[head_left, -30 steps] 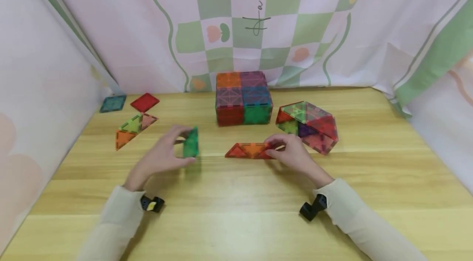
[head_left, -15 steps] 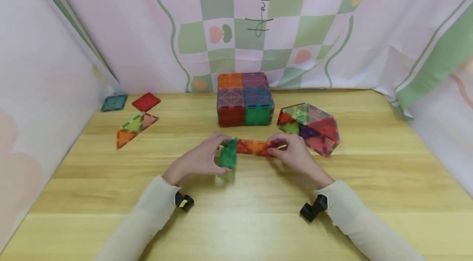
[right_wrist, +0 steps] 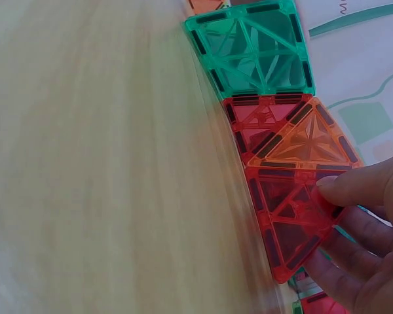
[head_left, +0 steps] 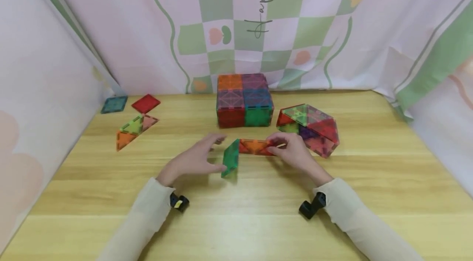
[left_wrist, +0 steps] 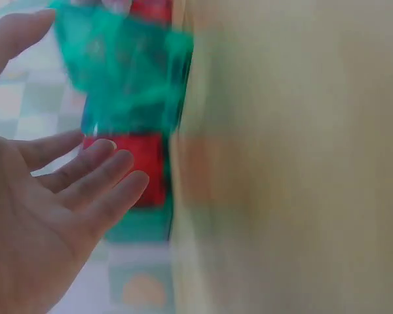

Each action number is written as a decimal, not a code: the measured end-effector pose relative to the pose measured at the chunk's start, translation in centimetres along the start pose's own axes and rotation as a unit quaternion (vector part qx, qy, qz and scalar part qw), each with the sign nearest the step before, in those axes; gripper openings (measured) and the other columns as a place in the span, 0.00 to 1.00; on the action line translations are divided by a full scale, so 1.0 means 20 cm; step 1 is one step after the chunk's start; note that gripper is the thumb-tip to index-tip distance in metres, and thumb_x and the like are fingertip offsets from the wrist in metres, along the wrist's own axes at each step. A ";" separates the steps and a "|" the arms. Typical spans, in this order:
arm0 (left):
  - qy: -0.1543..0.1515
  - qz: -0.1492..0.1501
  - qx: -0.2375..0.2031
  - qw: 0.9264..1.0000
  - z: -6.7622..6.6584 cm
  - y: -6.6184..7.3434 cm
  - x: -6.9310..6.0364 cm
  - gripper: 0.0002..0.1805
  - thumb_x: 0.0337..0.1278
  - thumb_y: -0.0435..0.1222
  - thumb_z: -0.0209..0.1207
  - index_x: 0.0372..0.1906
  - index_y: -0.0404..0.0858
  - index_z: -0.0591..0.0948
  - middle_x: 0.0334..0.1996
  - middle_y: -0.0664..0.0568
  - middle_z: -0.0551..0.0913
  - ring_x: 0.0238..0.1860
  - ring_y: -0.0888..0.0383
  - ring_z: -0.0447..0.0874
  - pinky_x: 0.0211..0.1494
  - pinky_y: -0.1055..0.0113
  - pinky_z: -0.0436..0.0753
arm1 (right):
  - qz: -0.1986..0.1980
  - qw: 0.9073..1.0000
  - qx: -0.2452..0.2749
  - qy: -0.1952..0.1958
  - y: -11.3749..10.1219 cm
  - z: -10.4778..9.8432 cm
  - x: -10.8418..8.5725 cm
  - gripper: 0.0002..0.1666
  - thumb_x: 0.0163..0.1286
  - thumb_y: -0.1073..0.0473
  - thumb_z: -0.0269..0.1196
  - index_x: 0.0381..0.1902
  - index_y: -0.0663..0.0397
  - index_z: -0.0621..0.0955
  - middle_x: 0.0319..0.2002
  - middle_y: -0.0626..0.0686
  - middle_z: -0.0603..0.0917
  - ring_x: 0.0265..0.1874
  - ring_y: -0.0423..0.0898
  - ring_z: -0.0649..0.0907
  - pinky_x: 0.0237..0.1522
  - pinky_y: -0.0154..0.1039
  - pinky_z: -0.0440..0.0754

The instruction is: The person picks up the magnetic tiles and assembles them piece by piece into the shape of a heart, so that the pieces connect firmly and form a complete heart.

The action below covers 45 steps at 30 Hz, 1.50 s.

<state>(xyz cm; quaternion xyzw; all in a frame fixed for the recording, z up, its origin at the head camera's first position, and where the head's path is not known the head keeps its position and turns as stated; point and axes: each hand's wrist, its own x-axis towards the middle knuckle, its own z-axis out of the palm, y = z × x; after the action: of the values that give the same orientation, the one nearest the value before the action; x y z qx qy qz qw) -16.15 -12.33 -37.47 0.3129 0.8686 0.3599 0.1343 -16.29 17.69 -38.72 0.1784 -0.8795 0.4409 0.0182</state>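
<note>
In the head view a green square magnetic tile (head_left: pixel 230 158) stands on edge, joined at its far edge to a row of red and orange triangle tiles (head_left: pixel 255 147). My left hand (head_left: pixel 196 158) is spread just left of the green tile, thumb by its near corner. Whether the thumb touches it I cannot tell. My right hand (head_left: pixel 293 154) pinches the red triangle tile (right_wrist: pixel 291 216) at the row's right end between thumb and fingers. The right wrist view shows the orange triangle tile (right_wrist: pixel 311 140) between two red ones, with the green tile attached beyond.
Behind the hands stands a box of coloured tiles (head_left: pixel 244 101). A hollow many-sided tile shape (head_left: pixel 310 125) lies beyond the right hand. At the left are a joined triangle strip (head_left: pixel 134 127), a red tile (head_left: pixel 145 104) and a teal tile (head_left: pixel 114 104). Patterned cloth hangs behind.
My left hand carried the green tile rightward to the row's left end, then loosened its fingers and drew back slightly. The row's left end has swung a little away; the right hand keeps its hold.
</note>
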 end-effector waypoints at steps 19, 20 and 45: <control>0.258 -0.132 0.163 0.943 -0.67 -0.39 -0.42 0.27 0.59 0.33 0.60 0.59 0.21 0.68 0.54 0.26 0.69 0.52 0.31 0.68 0.51 0.38 0.71 | 0.002 1.000 0.009 0.004 0.02 -0.01 -0.01 0.11 0.59 0.69 0.67 0.41 0.61 0.84 0.37 0.59 0.86 0.38 0.52 0.85 0.37 0.36 0.84; 0.248 -0.149 0.168 0.942 -0.68 -0.41 -0.43 0.28 0.60 0.34 0.59 0.60 0.21 0.68 0.54 0.26 0.69 0.52 0.31 0.69 0.52 0.38 0.71 | 0.002 1.000 0.011 0.002 0.02 -0.01 -0.01 0.11 0.59 0.69 0.67 0.41 0.61 0.84 0.37 0.59 0.86 0.38 0.52 0.85 0.37 0.36 0.84; 0.207 -0.094 0.216 0.950 -0.50 -0.20 -0.40 0.09 0.54 0.29 0.62 0.40 0.30 0.84 0.32 0.40 0.86 0.31 0.50 0.83 0.29 0.59 0.79 | -0.025 1.000 0.018 0.006 0.01 0.00 -0.01 0.11 0.58 0.68 0.67 0.40 0.57 0.85 0.35 0.55 0.87 0.34 0.42 0.84 0.33 0.34 0.84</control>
<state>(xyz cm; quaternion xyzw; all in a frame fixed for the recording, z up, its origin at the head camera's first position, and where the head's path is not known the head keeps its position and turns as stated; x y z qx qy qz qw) -16.45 -25.01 -33.26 0.1696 0.9598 0.2065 -0.0862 -16.21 17.91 -38.92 0.1980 -0.8663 0.4575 0.0311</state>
